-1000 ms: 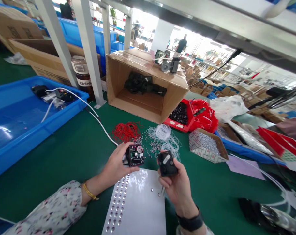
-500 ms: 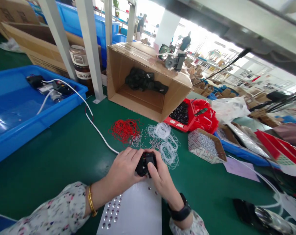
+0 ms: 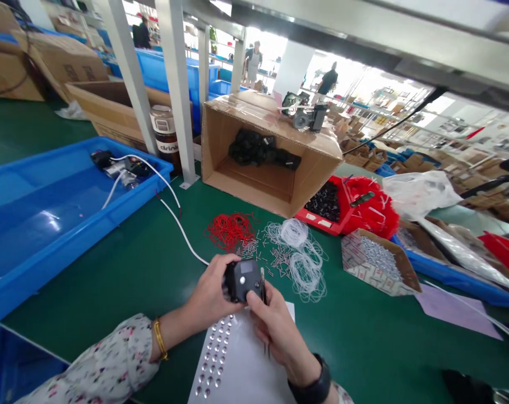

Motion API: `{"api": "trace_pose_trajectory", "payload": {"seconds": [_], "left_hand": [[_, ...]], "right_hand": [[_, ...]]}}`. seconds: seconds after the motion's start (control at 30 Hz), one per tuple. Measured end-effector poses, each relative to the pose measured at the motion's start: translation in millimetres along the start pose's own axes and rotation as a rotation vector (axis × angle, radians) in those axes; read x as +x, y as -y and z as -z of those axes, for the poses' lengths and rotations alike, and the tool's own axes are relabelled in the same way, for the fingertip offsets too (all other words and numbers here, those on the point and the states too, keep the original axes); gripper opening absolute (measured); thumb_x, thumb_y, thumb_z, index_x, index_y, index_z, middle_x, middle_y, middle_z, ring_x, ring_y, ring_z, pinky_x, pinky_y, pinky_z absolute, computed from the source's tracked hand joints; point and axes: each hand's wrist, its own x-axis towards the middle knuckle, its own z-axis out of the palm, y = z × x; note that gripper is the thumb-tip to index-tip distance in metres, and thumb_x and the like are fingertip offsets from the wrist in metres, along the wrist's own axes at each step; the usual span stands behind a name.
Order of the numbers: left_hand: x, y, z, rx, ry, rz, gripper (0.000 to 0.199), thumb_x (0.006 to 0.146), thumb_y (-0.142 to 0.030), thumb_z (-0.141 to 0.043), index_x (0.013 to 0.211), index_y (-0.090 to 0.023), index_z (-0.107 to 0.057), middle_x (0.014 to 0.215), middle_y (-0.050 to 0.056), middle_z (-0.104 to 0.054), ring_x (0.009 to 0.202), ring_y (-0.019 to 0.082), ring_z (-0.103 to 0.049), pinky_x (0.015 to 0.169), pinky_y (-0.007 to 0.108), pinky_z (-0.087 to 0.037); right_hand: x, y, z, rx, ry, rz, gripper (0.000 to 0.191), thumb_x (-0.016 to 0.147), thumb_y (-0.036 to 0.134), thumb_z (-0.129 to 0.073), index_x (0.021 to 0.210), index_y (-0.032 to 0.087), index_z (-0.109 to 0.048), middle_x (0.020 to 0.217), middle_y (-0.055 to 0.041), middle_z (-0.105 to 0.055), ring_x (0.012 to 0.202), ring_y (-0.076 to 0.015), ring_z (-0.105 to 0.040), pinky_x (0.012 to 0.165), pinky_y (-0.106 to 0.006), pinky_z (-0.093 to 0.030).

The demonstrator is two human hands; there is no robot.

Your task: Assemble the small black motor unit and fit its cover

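My left hand [image 3: 212,289] is closed round a small black plastic housing [image 3: 245,279] with a grey square and a bright round spot on its upper face. A white cable [image 3: 183,233] runs from behind this hand toward the blue tray. My right hand [image 3: 275,325] is closed on slim metal tweezers [image 3: 263,283]; their two prongs point down below the fingers. Its thumb touches the lower right of the housing. Beneath the hands lies a white sheet [image 3: 246,365] with rows of round silvery pieces. The underside of the housing is hidden.
Beyond the hands lie red wires [image 3: 229,231], small metal pins [image 3: 282,259] and clear white strands [image 3: 307,275]. A cardboard box [image 3: 248,188] on its side holds dark parts. The blue tray [image 3: 82,230] stands left. At right are a red bin [image 3: 322,223] and a screw-filled carton [image 3: 355,261].
The housing has turned from its open side with inner parts to a smooth face. Tweezers now show in my right hand, which sits slightly lower on the housing. The view has shifted left.
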Motion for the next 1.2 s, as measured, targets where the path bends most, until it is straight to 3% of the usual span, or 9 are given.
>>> {"api": "trace_pose_trajectory", "payload": {"seconds": [0.03,0.1,0.2,0.27,0.37,0.57,0.77,1.03,1.2], "left_hand": [[-2,3,4.2,-0.055,0.026,0.022,0.072,0.060,-0.024,-0.076,0.121,-0.021,-0.038,0.113,0.007,-0.048,0.104,0.023,-0.050,0.090,0.036,-0.042],[-1,7,13.9,-0.189,0.139,0.035,0.087,0.060,-0.039,-0.077,0.131,-0.020,-0.032,0.121,0.011,-0.044,0.112,0.027,-0.045,0.096,0.039,-0.038],[8,2,26.5,-0.335,0.242,0.079,0.060,0.079,-0.056,-0.054,0.123,-0.016,-0.047,0.117,0.011,-0.049,0.112,0.027,-0.045,0.098,0.039,-0.034],[15,-3,30.0,-0.348,0.213,0.156,0.042,0.087,-0.050,-0.043,0.100,-0.014,-0.060,0.102,0.008,-0.054,0.101,0.023,-0.050,0.091,0.035,-0.037],[21,-10,28.2,-0.347,0.159,0.221,0.034,0.085,-0.044,-0.048,0.084,-0.014,-0.062,0.086,0.004,-0.055,0.085,0.019,-0.052,0.079,0.029,-0.039],[18,-8,24.2,-0.395,0.109,0.228,0.035,0.084,-0.044,-0.047,0.084,-0.013,-0.062,0.086,0.004,-0.054,0.083,0.018,-0.051,0.074,0.027,-0.038],[13,2,30.9,-0.444,0.179,0.177,0.036,0.086,-0.046,-0.048,0.094,-0.014,-0.063,0.095,0.006,-0.053,0.091,0.020,-0.050,0.080,0.028,-0.038],[7,4,33.4,-0.556,0.196,0.198,0.035,0.089,-0.044,-0.046,0.098,-0.014,-0.060,0.100,0.006,-0.053,0.094,0.020,-0.050,0.082,0.028,-0.037],[14,-6,28.9,-0.584,0.171,0.315,0.039,0.087,-0.050,-0.048,0.090,-0.013,-0.059,0.091,0.005,-0.055,0.084,0.017,-0.050,0.076,0.026,-0.037]], "right_hand": [[-1,-3,-3,0.082,0.027,-0.052,0.055,0.070,0.053,-0.069,0.103,0.014,-0.050,0.069,0.0052,-0.047,0.035,0.0008,-0.023,0.029,-0.014,-0.022],[-4,-7,-9,0.140,0.038,-0.072,0.057,0.066,0.051,-0.074,0.102,0.014,-0.049,0.068,0.0062,-0.046,0.035,0.0020,-0.022,0.028,-0.012,-0.019],[-5,-6,-14,0.141,0.016,-0.052,0.055,0.066,0.047,-0.076,0.101,0.013,-0.050,0.066,0.0058,-0.048,0.035,0.0018,-0.024,0.028,-0.012,-0.020],[-5,-5,-16,0.136,-0.012,-0.037,0.053,0.066,0.047,-0.076,0.099,0.012,-0.052,0.067,0.0052,-0.049,0.036,0.0020,-0.024,0.029,-0.012,-0.020],[-4,-6,-19,0.136,-0.054,-0.016,0.053,0.065,0.045,-0.076,0.098,0.012,-0.052,0.071,0.0042,-0.050,0.038,0.0018,-0.024,0.029,-0.012,-0.021],[-3,-6,-25,0.137,-0.069,0.001,0.052,0.066,0.046,-0.075,0.100,0.013,-0.052,0.074,0.0025,-0.053,0.037,0.0013,-0.025,0.030,-0.013,-0.021],[-6,0,-27,0.097,-0.039,-0.010,0.054,0.067,0.043,-0.074,0.107,0.013,-0.054,0.087,-0.0027,-0.059,0.038,0.0005,-0.026,0.031,-0.017,-0.019],[-9,-1,-29,0.017,-0.078,0.051,0.055,0.064,0.041,-0.076,0.107,0.013,-0.057,0.091,-0.0065,-0.062,0.055,-0.0081,-0.047,0.040,-0.017,-0.029],[-7,-2,-28,0.086,-0.086,0.020,0.053,0.067,0.049,-0.073,0.103,0.014,-0.056,0.077,-0.0004,-0.058,0.037,-0.0019,-0.030,0.031,-0.017,-0.022]]}}
